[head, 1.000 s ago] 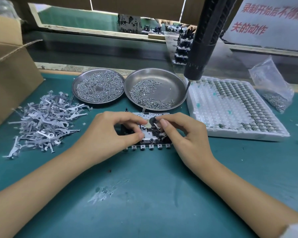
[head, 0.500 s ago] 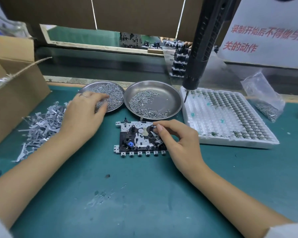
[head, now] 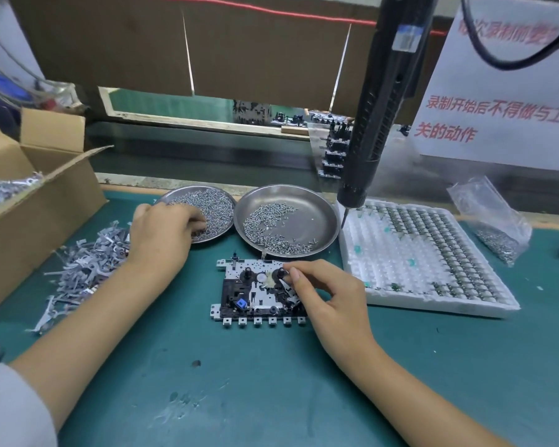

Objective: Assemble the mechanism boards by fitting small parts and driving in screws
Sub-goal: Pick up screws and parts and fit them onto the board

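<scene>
Steel dish (head: pixel 175 201) far left, my left hand (head: pixel 162 233) curled into its screws (head: pixel 213 208), board (head: pixel 255 295) centre on my mat (head: pixel 271 382), right hand (head: pixel 329 298) pinching its lever (head: pixel 286 287).

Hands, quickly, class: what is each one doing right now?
Left hand: fingers curled into the left round metal dish of small silver screws; a pinch cannot be told.
Right hand: pinching a small part on the black-and-silver mechanism board.

We see even, bright overhead light with soft shadows. Wide-angle bending warps our edges; the steel dish (head: pixel 317 204) glints faintly.
</scene>
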